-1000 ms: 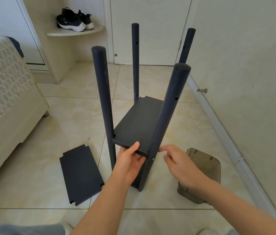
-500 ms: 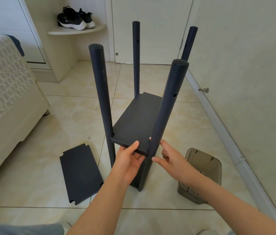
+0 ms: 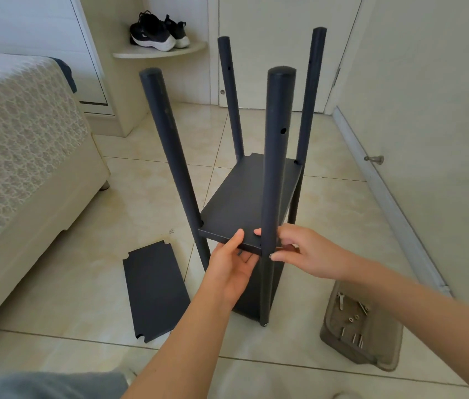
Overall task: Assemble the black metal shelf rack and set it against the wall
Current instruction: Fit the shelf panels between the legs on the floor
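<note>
To the left of our hands lies the bed. The black rack stands on the floor right at our hands, its four posts upright, apart from the wall on our right. A loose panel lies flat, left of our left hand. A tray sits below our right hand. The left hand pinches the shelf panel's near edge, thumb on top. The right hand curls round the near post. Screws lie in the tray.

A bed stood well left of my left hand. Far beyond it, sneakers sat on a corner shelf beside a door. A doorstop jutted out beyond my right hand.
</note>
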`<state>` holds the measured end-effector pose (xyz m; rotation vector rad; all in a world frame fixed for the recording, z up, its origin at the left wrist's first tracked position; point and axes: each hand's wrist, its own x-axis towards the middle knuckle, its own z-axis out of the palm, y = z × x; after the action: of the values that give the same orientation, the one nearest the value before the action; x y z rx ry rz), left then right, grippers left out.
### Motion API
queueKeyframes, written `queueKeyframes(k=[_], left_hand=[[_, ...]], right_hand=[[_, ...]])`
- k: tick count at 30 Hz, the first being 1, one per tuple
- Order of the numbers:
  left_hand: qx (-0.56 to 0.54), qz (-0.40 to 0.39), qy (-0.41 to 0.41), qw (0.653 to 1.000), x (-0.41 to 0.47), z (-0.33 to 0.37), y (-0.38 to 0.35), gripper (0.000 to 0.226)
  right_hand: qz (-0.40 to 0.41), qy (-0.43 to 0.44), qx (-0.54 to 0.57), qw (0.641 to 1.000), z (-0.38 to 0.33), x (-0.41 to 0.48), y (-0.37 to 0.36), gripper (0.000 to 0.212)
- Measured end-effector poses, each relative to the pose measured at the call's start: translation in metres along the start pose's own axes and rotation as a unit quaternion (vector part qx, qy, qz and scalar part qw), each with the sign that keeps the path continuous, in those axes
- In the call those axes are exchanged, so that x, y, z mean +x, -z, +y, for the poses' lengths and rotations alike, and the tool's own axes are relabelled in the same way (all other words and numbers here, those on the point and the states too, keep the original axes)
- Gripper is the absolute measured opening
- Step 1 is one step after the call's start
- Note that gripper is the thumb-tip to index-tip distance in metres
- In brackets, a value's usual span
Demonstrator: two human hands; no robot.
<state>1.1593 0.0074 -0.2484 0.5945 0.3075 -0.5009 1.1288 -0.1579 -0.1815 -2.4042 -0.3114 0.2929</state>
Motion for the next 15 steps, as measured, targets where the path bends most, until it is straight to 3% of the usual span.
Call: queueKeyframes(k=[4, 7, 12, 15], left_hand=[[-0.055, 0.01, -0.012, 0.998, 0.003, 0.006, -0.004, 0.041], [-0.105, 0.011, -0.022, 0.994, 0.006, 0.011, -0.002, 0.034], [-0.151, -0.007, -0.017, 0.988, 0.008, 0.02, 0.011, 0.017], [-0.174, -0.006, -0.029, 0.984, 0.01, 0.022, 0.022, 0.019]], right_hand=[[-0.019, 0.006, -0.027, 0.999, -0.007, 0.019, 0.012, 0.038], [-0.025, 0.024, -0.035, 0.999, -0.013, 0.033, 0.016, 0.032], [-0.051, 0.041, -0.04, 0.997, -0.024, 0.056, 0.007, 0.039], [-0.066, 0.063, -0.056, 0.994, -0.026, 0.071, 0.0, 0.038]])
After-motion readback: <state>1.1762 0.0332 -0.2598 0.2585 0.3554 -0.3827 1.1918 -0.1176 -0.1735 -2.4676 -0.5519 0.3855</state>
